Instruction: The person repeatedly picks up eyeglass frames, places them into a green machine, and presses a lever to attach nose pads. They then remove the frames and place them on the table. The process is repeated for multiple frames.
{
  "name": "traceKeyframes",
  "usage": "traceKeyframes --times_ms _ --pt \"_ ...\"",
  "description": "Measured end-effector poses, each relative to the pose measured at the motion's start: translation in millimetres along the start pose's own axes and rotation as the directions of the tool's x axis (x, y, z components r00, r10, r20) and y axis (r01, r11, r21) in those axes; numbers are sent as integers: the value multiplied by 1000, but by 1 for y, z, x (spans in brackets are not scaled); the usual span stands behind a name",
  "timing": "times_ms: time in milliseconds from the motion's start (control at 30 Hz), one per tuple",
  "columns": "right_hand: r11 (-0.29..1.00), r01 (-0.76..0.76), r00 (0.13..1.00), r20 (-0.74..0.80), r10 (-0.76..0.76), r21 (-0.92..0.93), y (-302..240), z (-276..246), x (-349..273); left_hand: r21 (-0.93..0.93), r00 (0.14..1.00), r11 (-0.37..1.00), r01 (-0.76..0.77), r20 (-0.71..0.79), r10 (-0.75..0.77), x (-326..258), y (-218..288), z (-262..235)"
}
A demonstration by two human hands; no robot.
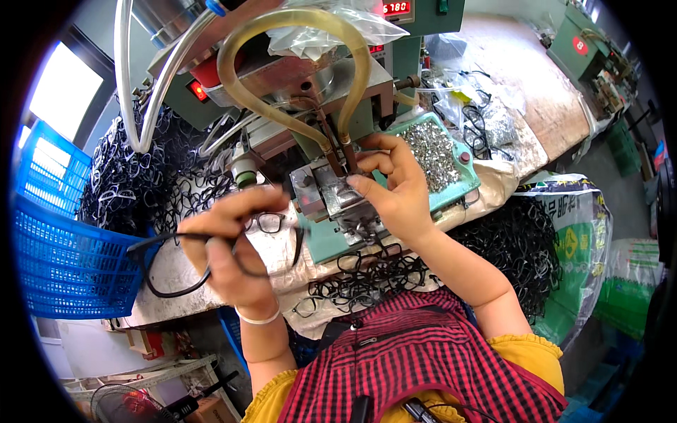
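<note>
My left hand (pixel 229 250) is closed round a pair of black eyeglass frames (pixel 171 295), held in the air left of a bench machine; the hand is slightly blurred. At the machine's metal fixture (pixel 326 192), my right hand (pixel 400 190) has its thumb and fingers curled together beside the lower end of a yellowish hose (pixel 343 128). Whatever lies between those fingertips is too small or hidden to make out. A teal tray (pixel 467 186) full of small metal parts (pixel 429 149) stands just right of that hand.
Black eyeglass frames heap up at the back left (pixel 134 176), along the bench's front edge (pixel 360 282) and by a green-white sack (pixel 575 261) on the right. Blue plastic baskets (pixel 70 261) stand at the left. Plastic bags (pixel 504 127) lie on the bench behind the tray.
</note>
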State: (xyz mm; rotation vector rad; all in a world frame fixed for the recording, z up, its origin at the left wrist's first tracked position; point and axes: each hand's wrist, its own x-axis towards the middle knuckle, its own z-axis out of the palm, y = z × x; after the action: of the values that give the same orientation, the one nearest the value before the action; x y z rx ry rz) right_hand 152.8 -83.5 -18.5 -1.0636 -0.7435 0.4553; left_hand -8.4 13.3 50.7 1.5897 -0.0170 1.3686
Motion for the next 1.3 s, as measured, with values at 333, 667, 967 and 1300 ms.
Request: traceKeyframes --times_ms 333,667,967,1300 --pt "892 62 990 141 2 -448 -18 -44 -6 -25 899 916 399 208 -386 -25 17 2" --pt "279 202 909 74 -409 -939 47 -135 15 -335 191 42 941 427 -884 -55 -13 51" --pt "217 231 917 137 -375 -949 66 -101 40 -388 200 6 922 460 -865 -55 -13 52" --pt "338 201 935 77 -345 -919 56 -123 29 -30 391 398 917 259 -883 -106 -6 -44"
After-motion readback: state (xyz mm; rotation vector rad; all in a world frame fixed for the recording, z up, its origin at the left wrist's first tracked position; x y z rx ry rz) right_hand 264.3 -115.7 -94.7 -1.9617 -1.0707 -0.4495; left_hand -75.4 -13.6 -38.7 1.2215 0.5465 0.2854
